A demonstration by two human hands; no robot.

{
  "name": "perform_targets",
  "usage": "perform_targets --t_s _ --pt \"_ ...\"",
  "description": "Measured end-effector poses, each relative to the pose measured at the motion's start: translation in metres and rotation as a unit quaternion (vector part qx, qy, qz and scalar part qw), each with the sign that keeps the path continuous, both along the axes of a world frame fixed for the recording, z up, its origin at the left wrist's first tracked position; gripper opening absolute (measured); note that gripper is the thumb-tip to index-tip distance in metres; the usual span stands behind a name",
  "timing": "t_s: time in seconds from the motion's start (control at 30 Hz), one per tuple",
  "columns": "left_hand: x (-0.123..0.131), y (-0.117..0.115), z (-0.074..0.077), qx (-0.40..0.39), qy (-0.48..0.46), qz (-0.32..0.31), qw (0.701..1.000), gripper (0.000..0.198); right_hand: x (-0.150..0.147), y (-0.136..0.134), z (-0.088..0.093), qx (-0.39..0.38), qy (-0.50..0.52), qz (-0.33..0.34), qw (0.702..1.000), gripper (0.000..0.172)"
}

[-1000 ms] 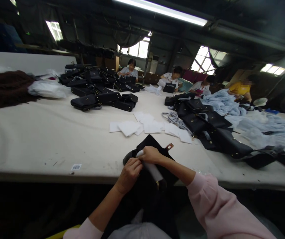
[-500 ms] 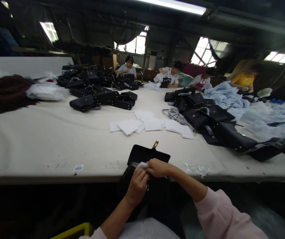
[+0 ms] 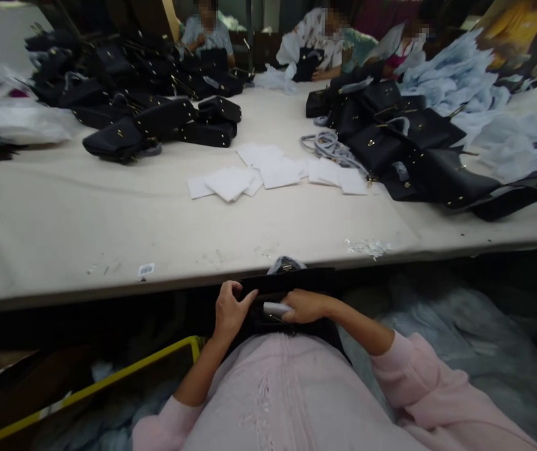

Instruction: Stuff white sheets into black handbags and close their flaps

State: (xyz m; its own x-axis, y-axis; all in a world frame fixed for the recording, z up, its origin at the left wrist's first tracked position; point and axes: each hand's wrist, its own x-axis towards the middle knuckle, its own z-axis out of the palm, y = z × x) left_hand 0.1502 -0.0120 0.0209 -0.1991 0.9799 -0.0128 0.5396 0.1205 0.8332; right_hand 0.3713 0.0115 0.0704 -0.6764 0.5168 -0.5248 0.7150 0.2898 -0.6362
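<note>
A black handbag (image 3: 313,278) is at the table's front edge, close against my body, with its mouth open towards me. At the left of the mouth my left hand (image 3: 229,311) grips the bag's edge, thumb and fingers apart across it. My right hand (image 3: 306,306) reaches into the opening, its fingers closed on a folded white sheet (image 3: 275,308). Part of that sheet is hidden by the fingers and the bag. Clear plastic wrap (image 3: 286,264) covers a piece on the bag's far side. The bag's inside is too dark to make out.
Several white sheets (image 3: 278,171) lie mid-table. Black handbags are heaped at left (image 3: 141,119) and right (image 3: 442,169). Grey wrapped straps (image 3: 329,147), small clear scraps (image 3: 369,248) and a barcode label (image 3: 146,269) lie nearby. A yellow-rimmed bin (image 3: 122,374) stands below. People work across the table.
The view has tilted down. The bag has come nearer my body, below the table edge. My left hand has left the white sheet for the bag's edge; my right hand keeps the sheet.
</note>
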Motion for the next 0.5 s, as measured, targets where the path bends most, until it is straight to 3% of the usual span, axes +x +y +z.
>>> perform_targets --t_s 0.07,0.17,0.3,0.5 --pt "0.006 0.001 -0.017 -0.081 -0.079 -0.026 0.993 0.045 0.005 -0.005 0.002 0.014 0.003 0.002 1.0 0.017" --pt "0.026 0.001 -0.03 -0.101 -0.128 -0.106 0.981 0.04 0.012 -0.016 0.002 0.056 -0.023 -0.007 0.998 0.022" --pt "0.052 0.004 -0.027 -0.074 -0.116 -0.122 0.983 0.037 0.02 -0.029 -0.008 0.085 -0.051 -0.017 0.995 0.021" --pt "0.07 0.004 -0.016 -0.032 -0.094 -0.127 0.987 0.037 0.028 -0.032 -0.039 0.103 -0.092 -0.075 0.988 0.027"
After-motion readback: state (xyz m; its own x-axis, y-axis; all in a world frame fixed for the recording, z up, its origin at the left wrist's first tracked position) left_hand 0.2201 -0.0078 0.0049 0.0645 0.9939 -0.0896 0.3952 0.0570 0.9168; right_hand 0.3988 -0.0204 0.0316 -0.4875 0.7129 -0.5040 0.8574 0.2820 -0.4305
